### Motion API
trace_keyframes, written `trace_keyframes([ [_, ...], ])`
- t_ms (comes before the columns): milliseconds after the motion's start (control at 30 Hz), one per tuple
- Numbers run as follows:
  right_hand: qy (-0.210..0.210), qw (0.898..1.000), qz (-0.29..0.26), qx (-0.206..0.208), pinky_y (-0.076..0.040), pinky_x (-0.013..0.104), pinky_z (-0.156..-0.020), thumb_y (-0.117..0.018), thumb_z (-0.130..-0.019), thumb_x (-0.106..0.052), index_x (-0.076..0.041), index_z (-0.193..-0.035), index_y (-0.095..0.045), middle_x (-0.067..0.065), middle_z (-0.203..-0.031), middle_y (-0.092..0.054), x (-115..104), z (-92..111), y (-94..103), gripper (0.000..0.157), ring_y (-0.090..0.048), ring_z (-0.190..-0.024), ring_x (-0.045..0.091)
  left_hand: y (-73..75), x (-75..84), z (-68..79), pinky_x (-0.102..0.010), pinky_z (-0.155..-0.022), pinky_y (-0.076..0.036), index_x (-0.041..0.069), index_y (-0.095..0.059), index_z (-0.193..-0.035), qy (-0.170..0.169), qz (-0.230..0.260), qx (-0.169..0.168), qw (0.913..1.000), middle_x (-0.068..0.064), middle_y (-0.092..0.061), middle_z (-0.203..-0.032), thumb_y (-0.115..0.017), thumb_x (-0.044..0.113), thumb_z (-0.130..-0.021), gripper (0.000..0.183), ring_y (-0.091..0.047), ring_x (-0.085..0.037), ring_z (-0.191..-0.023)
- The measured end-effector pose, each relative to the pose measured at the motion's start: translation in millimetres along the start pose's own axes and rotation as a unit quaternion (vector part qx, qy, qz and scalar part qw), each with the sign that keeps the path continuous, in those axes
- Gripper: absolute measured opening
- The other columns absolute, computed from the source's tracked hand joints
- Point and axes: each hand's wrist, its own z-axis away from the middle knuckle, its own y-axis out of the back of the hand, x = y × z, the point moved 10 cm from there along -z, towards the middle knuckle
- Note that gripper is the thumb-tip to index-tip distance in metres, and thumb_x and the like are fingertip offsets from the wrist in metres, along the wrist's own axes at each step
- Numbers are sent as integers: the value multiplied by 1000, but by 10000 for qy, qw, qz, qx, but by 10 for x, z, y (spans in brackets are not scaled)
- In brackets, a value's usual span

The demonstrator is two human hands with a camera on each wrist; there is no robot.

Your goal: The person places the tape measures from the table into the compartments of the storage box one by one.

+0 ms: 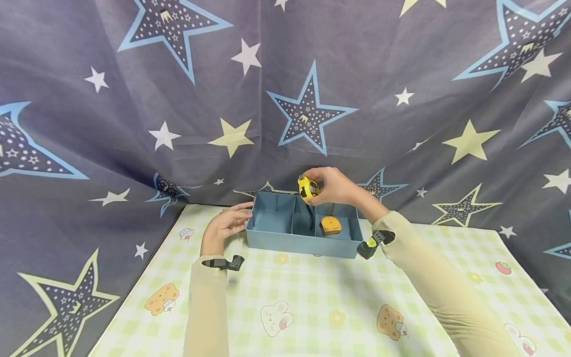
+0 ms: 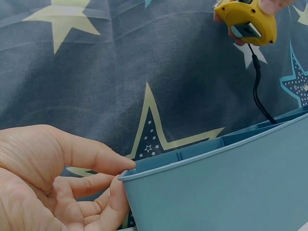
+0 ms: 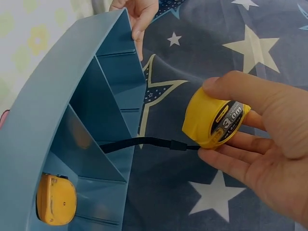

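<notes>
My right hand [image 1: 332,186] holds a yellow tape measure [image 3: 214,118] above a blue-grey divided box [image 1: 285,240], thumb on one side and fingers on the other. Its label reads 3.0m in the right wrist view. A black wrist strap [image 3: 154,143] hangs from it down into the narrow middle compartment. My left hand [image 1: 227,223] grips the box's left end at the rim, its thumb and bent fingers at the corner [image 2: 126,176]. Inside the right compartment lies a second yellow tape measure [image 1: 330,225].
Two dividers split the box, and its left compartment [image 1: 273,220] is the widest. The box stands near the back edge of a table with a green-checked cloth [image 1: 250,302]. Directly behind hangs a dark star-patterned curtain [image 1: 214,99].
</notes>
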Motion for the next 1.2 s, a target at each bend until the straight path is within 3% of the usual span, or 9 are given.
trace_keyframes([
  [300, -85, 9988, 444, -205, -57, 42, -92, -87, -79, -14, 1, -137, -61, 16, -127, -68, 76, -63, -136, 65, -65, -109, 29, 80, -74, -118, -14, -67, -51, 8, -25, -163, -10, 56, 99, 9999, 6, -58, -96, -51, 0, -104, 64, -59, -2, -72],
  [533, -19, 9989, 366, -282, -58, 39, -88, -88, -77, -11, 2, -129, -63, 16, -118, -69, 133, -119, -228, 58, -65, -103, 28, 6, 1, -25, -15, -69, -51, 5, -19, -163, -57, 28, -98, 9999, 6, -59, -97, -50, 0, -104, 68, -59, -3, -74],
  [767, -113, 9984, 387, -398, -58, 38, -88, -87, -78, -11, 2, -129, -62, 17, -117, -70, 237, -165, -324, 58, -66, -102, 28, 3, 8, 16, -16, -72, -51, 5, -20, -163, 26, -57, -90, 9999, 6, -60, -99, -52, 0, -103, 69, -59, -2, -75],
  [1200, -504, 9970, 314, -501, -57, 37, -86, -88, -78, -15, 0, -128, -63, 14, -115, -70, 400, -197, -431, 58, -65, -98, 25, 119, -88, -153, -15, -67, -50, 7, -24, -163, -42, 49, 59, 10000, 6, -60, -96, -51, -1, -104, 65, -58, -2, -75],
])
